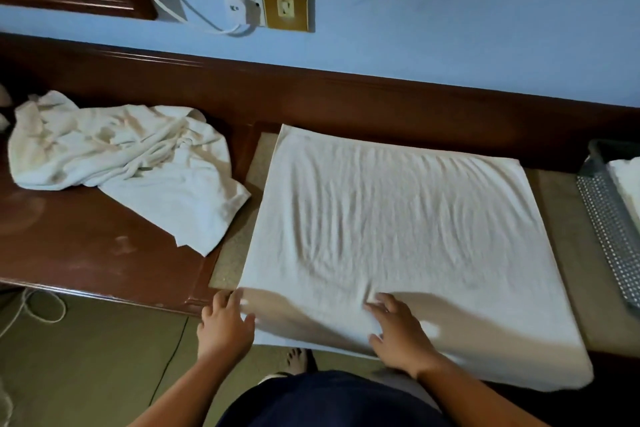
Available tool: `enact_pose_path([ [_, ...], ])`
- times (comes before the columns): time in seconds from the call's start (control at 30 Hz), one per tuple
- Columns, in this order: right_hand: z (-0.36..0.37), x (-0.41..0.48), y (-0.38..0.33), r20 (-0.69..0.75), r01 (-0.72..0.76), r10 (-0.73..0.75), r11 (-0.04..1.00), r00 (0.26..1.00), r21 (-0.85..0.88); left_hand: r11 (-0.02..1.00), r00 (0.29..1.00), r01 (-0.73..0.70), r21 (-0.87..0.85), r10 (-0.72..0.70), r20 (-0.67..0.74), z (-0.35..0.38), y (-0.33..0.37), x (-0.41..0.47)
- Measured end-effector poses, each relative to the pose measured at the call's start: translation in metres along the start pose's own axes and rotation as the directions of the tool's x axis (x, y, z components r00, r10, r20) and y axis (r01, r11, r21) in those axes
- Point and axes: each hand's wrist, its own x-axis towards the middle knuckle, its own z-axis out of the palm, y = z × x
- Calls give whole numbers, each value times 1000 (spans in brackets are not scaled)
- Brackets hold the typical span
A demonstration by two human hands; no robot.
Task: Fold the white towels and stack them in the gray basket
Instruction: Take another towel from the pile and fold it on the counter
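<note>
- Towel, big, white and soft (398, 236), lies spread out flat on the speckled tan top (232, 253) of the dark brown wooden table (86, 246). Its near edge hangs over the front of the table.
- The left hand (225, 322) is at the near left corner of the towel. Its fingers are mostly straight and a little apart. The tips touch the towel's edge, and it grips nothing.
- The right hand (398, 333) lies flat on the towel near the front edge. Its fingers are spread wide and press down, and it holds nothing.
- A crumpled white towel heap (121, 163) sits on the brown wood to the left. One corner of it is just beside the flat towel.
- The gray basket with small holes (609, 225) stands at the far right, partly cut off. A folded white towel (627, 184) lies inside it.
- On the blue wall (450, 28) behind are a white plug (242, 0) and a gold switch plate (285, 6).
</note>
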Motion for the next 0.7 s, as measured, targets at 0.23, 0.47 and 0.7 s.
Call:
enact_pose_path([
  [0.23,5,5,-22,70,48,-48,999,996,6,982,999,50,-180,-52,-7,-4,9,34],
  [0.47,-11,15,-25,90,-5,0,999,996,53,989,989,117,-92,-108,100,-15,7,62],
  [0.7,-11,21,-34,93,-43,37,997,995,67,999,987,41,-25,-36,154,-20,-1,73],
])
